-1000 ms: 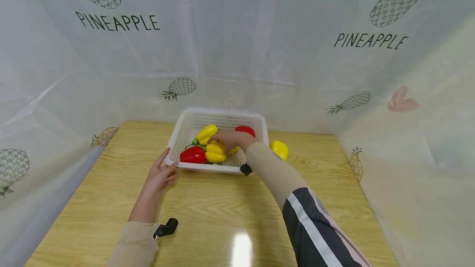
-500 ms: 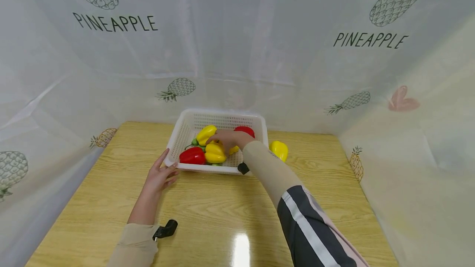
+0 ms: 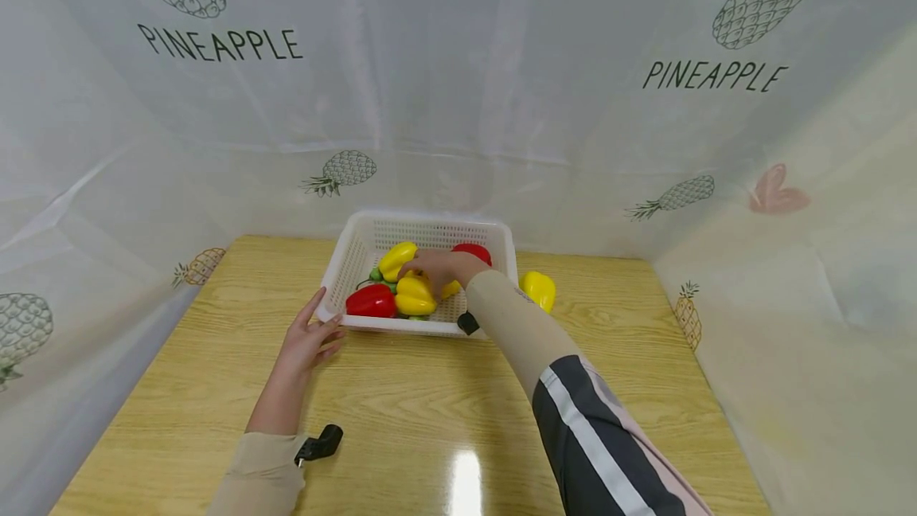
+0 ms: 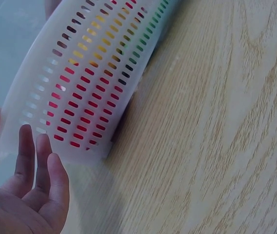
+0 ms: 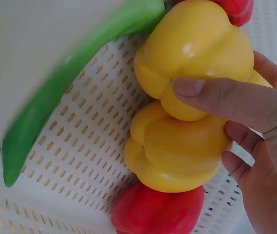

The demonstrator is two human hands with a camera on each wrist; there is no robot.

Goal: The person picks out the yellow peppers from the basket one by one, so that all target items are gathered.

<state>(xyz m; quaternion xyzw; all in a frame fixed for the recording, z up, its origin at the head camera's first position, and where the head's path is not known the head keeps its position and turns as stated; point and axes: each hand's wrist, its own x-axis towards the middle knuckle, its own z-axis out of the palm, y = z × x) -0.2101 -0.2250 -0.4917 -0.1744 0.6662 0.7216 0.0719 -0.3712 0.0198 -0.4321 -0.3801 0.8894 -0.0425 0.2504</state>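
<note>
The right hand (image 5: 274, 117) is clamped on the upper yellow pepper (image 5: 196, 48) in the right wrist view: its thumb presses the near side and fingers pass behind. That pepper sits in the white basket (image 3: 401, 326), at the centre of the head view. The step in hand looks like gripping one pepper among others; pick-up or set-down, I cannot tell. A lift would call for a firm pinch and care over the close neighbours, a release for simply spreading thumb and fingers.

Just below it in the right wrist view is the lower yellow pepper (image 5: 177, 153), with two curled fingertips beside it; whether they touch is unclear. A red pepper (image 5: 157, 209) is cut off at the bottom edge, a second red one (image 5: 238, 9) at the upper right, and a long green pepper (image 5: 63, 80) slants across the left.

The left hand (image 3: 304, 341) is at the basket's lower-left corner, fingers apart and relaxed, touching it, probably to steady it.

Farther out, a loose yellow pepper (image 3: 539, 289) lies on the counter (image 3: 401, 396), right of the basket, partly covered by the right sleeve (image 3: 526, 329). In the left wrist view, the basket's contents show only as colour through its slots.
</note>
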